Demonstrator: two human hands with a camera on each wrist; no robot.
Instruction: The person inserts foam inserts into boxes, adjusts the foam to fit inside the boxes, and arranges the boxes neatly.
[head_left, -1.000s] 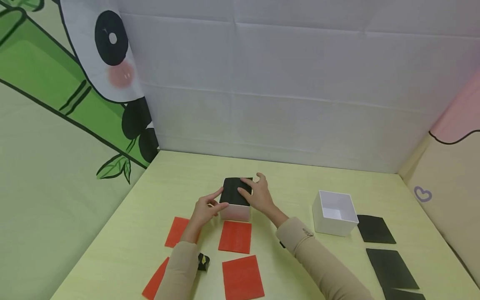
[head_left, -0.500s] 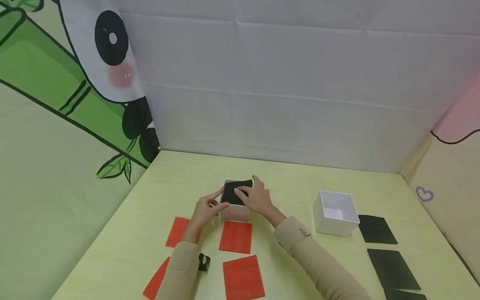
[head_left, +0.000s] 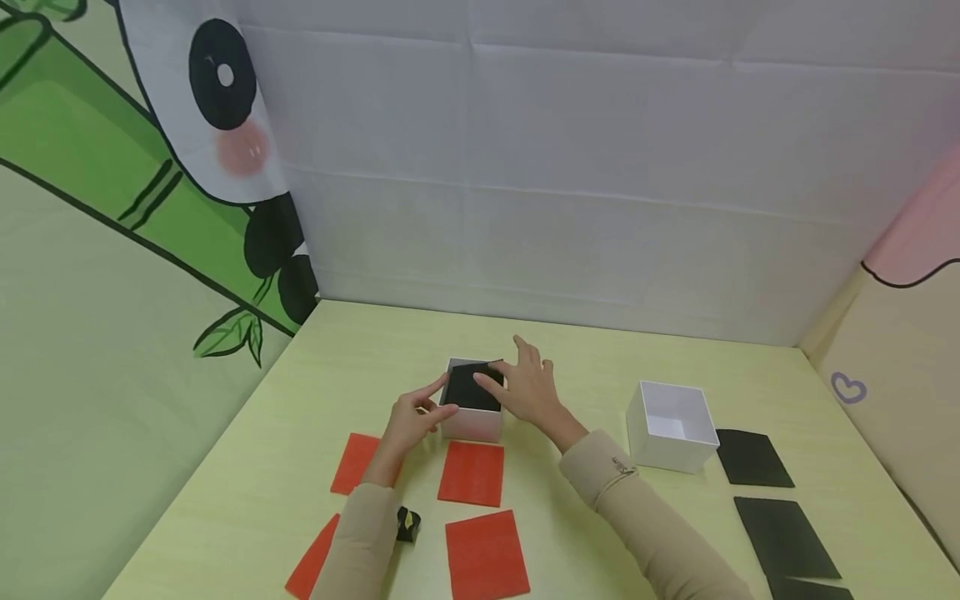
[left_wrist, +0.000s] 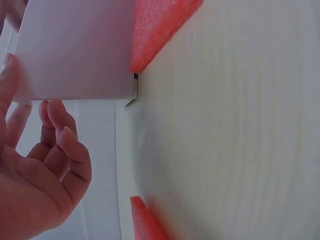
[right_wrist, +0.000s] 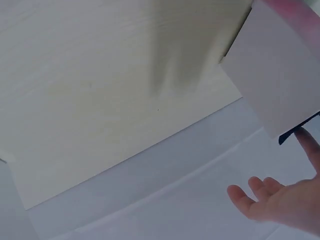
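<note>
A white box (head_left: 471, 426) stands near the middle of the table, with a square black foam sheet (head_left: 469, 390) lying in its opening. The sheet's far right corner sticks out at the rim, and a black edge (right_wrist: 290, 135) shows over the wall in the right wrist view. My left hand (head_left: 408, 422) grips the box at its left side, thumb at the near corner and forefinger at the far left. In the left wrist view its other fingers (left_wrist: 75, 150) curl below the box. My right hand (head_left: 528, 386) touches the sheet with forefinger and thumb, its other fingers spread loosely.
Another white box (head_left: 671, 450) stands open on the right. Beside it lie several black foam sheets (head_left: 787, 533). Several red foam sheets (head_left: 471, 475) lie in front of the held box and by the left sleeve. A small black-and-yellow object (head_left: 408, 525) is near that sleeve.
The black sheet has gone from covering the box's top to sitting lower inside the rim. My right hand pinched its near part, then loosened and moved back right. My left hand has stayed in place.
</note>
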